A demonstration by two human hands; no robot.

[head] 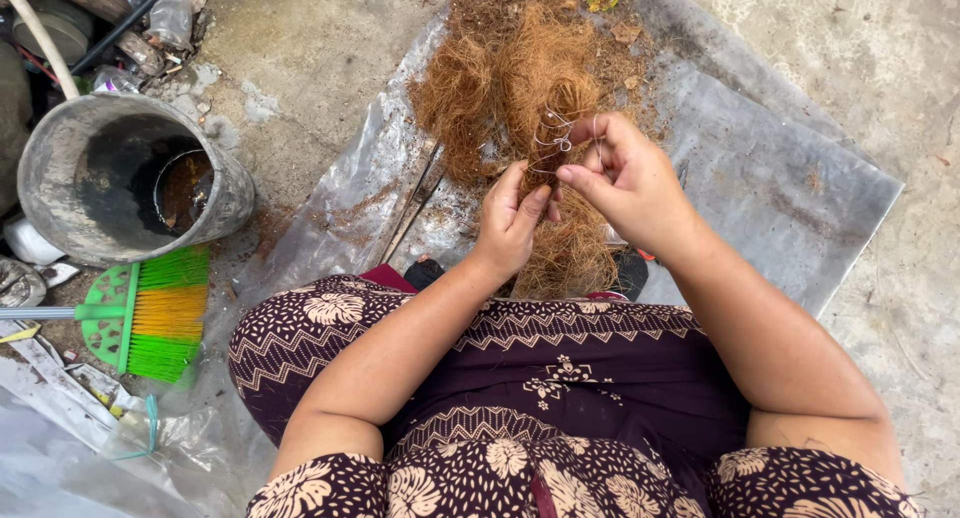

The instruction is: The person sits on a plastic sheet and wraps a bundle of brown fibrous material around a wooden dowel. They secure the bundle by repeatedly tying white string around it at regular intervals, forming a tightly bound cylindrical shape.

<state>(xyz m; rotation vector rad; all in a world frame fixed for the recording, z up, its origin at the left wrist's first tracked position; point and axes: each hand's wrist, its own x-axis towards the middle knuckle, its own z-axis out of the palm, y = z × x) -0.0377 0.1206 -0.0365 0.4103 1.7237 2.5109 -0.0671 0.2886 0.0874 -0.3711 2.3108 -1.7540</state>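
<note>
Left hand (510,223) grips a bundle of brown coir fibre (552,128), fingers closed round it. Right hand (625,178) pinches thin white thread (553,141) wound round the bundle's top. Both held above the lap, over a loose pile of coir (480,88) lying on a grey plastic sheet (780,188) spread on the concrete floor (300,38). More fibre hangs below the hands, hiding the feet. Left side: tipped grey bucket (70,168), green broom (150,313) with orange bristles, crumpled plastic bags (70,448), clutter.
</note>
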